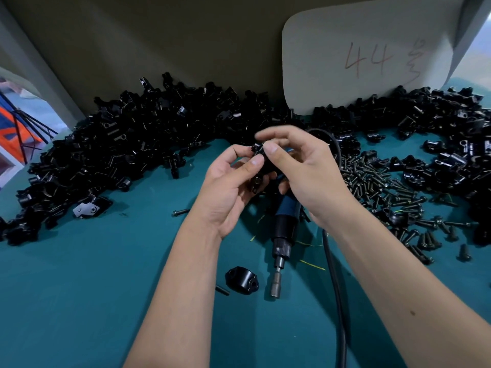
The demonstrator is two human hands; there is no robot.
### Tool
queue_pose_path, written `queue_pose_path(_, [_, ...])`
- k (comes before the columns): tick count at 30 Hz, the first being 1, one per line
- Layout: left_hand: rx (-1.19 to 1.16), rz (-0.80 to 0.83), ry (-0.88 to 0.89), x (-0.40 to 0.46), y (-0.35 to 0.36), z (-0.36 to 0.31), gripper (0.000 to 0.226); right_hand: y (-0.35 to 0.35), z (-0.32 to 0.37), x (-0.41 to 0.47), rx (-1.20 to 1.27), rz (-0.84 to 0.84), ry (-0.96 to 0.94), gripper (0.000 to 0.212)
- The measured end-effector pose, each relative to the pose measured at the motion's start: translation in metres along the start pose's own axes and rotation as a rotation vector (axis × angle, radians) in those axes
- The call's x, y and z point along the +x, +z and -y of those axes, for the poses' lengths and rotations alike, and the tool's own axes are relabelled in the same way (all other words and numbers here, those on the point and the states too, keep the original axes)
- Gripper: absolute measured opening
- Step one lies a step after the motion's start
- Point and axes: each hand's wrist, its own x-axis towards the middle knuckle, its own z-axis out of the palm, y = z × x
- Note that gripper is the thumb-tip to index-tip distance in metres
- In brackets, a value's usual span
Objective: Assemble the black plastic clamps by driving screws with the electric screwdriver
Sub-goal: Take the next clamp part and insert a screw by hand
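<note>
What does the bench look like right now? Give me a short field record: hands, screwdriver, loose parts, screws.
left hand: grips a black clamp part from below
right hand: pinches the same part from above
electric screwdriver: lying on the teal mat, bit toward the camera, partly under the hands, ungripped
loose clamp half: on the mat, left of the bit
screw pile: right of the hands
clamp heap: far left, along the backboard

This looks like a small factory work spot. A table [79, 301] with a teal top holds big heaps of black plastic clamps [127, 144], a pile of screws [385, 192], an electric screwdriver [284, 235] and a card [366, 62] marked 44.
</note>
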Motion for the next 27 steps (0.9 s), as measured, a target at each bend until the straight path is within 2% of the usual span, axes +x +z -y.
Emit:
queue_pose_path(5, [0.075, -0.036, 0.043, -0.001, 0.002, 0.003, 0.018, 0.000, 0.000, 0.002, 0.060, -0.044, 0.069, 0.015])
queue_pose_path(8, [0.178, -0.070, 0.106, 0.001, 0.008, 0.008, 0.013, 0.003, -0.001, 0.002, 0.119, -0.159, 0.117, 0.031])
queue_pose_path(11, [0.196, -0.090, 0.125, 0.001, 0.014, 0.011, 0.014, 0.004, -0.003, 0.001, -0.001, -0.207, 0.086, 0.032])
queue_pose_path(13, [0.183, -0.100, 0.126, 0.001, 0.014, 0.011, 0.017, 0.001, -0.002, 0.002, -0.063, -0.156, 0.059, 0.027])
queue_pose_path(16, [0.146, -0.116, 0.132, 0.002, 0.011, 0.009, 0.011, -0.006, -0.002, 0.002, 0.027, -0.005, 0.023, 0.011])
queue_pose_path(18, [0.158, -0.116, 0.137, 0.002, 0.009, 0.009, 0.013, -0.009, -0.002, 0.002, 0.024, 0.004, 0.021, 0.015])
queue_pose_path(22, [0.221, -0.109, 0.136, 0.001, 0.009, 0.011, 0.015, -0.009, -0.001, 0.005, -0.167, -0.013, 0.010, 0.020])
queue_pose_path(27, [0.241, -0.079, 0.140, -0.001, 0.006, 0.008, 0.015, -0.018, -0.001, 0.008, -0.666, 0.097, -0.243, 0.016])
